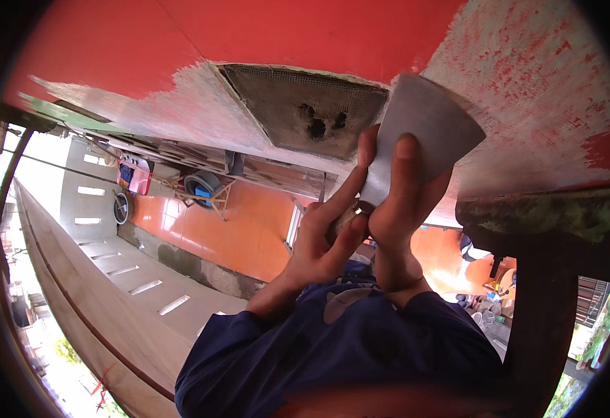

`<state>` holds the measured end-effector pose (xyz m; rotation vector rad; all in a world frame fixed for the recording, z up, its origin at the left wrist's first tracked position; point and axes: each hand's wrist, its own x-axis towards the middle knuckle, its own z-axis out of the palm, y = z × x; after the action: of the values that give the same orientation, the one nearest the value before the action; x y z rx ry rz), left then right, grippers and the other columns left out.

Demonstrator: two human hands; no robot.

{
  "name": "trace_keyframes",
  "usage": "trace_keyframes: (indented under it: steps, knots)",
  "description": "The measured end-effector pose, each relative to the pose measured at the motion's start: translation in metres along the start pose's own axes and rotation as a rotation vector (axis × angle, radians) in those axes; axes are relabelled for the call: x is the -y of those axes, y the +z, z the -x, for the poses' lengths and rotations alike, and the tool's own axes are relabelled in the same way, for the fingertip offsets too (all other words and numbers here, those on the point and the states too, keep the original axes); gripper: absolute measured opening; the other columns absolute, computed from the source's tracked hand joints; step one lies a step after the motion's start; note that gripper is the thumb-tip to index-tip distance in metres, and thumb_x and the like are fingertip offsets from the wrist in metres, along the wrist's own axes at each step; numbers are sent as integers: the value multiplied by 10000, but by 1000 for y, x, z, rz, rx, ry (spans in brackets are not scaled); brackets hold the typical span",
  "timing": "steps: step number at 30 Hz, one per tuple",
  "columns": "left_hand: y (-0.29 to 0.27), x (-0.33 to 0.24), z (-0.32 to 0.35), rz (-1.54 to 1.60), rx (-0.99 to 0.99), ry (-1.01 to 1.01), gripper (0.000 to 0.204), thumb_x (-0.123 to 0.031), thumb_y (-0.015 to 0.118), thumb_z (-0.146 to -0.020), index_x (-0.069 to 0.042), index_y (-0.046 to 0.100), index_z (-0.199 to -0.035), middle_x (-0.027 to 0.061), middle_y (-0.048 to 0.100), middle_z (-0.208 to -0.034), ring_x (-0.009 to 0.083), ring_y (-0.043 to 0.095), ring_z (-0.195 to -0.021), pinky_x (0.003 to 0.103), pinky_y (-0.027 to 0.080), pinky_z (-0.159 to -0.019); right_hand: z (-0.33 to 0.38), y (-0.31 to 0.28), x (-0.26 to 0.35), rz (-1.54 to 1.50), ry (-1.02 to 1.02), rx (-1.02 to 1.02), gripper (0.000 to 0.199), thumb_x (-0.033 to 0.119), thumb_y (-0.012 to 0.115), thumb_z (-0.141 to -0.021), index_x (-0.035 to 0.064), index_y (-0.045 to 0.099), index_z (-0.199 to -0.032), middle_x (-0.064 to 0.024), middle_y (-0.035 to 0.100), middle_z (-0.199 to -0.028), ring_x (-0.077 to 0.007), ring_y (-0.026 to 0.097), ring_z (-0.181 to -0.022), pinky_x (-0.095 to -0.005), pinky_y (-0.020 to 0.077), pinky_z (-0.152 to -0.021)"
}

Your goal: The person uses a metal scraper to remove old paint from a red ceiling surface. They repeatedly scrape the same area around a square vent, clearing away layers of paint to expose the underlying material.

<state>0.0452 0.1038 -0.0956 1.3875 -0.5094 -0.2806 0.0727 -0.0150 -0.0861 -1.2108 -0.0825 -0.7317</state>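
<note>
A wide-bladed metal scraper (427, 115) is up against a red painted surface (319, 35), its flared edge pointing up and to the right. My right hand (402, 198) is closed round it, thumb laid along the blade. Closed about the handle end is my left hand (319, 244), with one fingertip at the blade's left edge. The handle is mostly hidden by my fingers. Whitish, streaked bare patches (542, 76) break up the red on the right and left. Just left of the blade, a dark mesh panel (270, 108) with several ragged holes is set into the surface.
An orange tiled floor (249, 226) lies below, with a grey tub (204, 187) on a wooden stand and a pink appliance (140, 174) farther left. A beige sheet (96, 299) slopes along the left. A dark, mossy beam (542, 226) stands at the right.
</note>
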Motion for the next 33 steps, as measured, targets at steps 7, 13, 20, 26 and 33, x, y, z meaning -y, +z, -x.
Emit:
trace_keyframes:
  steps: [7,13,20,26,33]
  knots:
    - [4,-1,-3,-59,-88,107,612,-177,477,-916,79,302,-1444,176,629,-1167,198,605,-1041,288,415,-924,0,4,-4,43,-9,-76,261,221,500,-955,6,443,-1092,-105,554,-749,-160,530,-622,-271,405,-550]
    - [5,-3,4,-16,-22,-39,618,-173,471,-911,68,292,-1452,196,663,-1036,184,639,-919,254,435,-822,3,-8,-1,-34,83,10,284,71,480,-927,-80,436,-1164,-134,584,-991,-190,592,-854,-315,486,-731]
    - [5,-3,3,-107,-31,18,621,-116,464,-885,75,289,-1449,268,649,-1062,228,663,-943,270,444,-843,-1,-11,-1,81,25,56,234,85,498,-893,-88,526,-1048,-188,595,-1009,-252,610,-839,-363,496,-707]
    - [8,-6,-4,-77,-27,188,623,-79,462,-871,89,287,-1445,282,632,-1117,300,640,-1043,312,416,-946,-6,3,5,56,5,-45,271,209,527,-922,6,438,-1078,-112,542,-746,-166,513,-626,-293,405,-562]
    - [3,-12,3,-16,39,22,625,-76,452,-882,82,264,-1457,237,656,-1071,203,636,-979,264,433,-863,-4,-1,6,218,-57,11,241,224,512,-921,22,452,-1037,-101,535,-731,-160,511,-633,-281,399,-572]
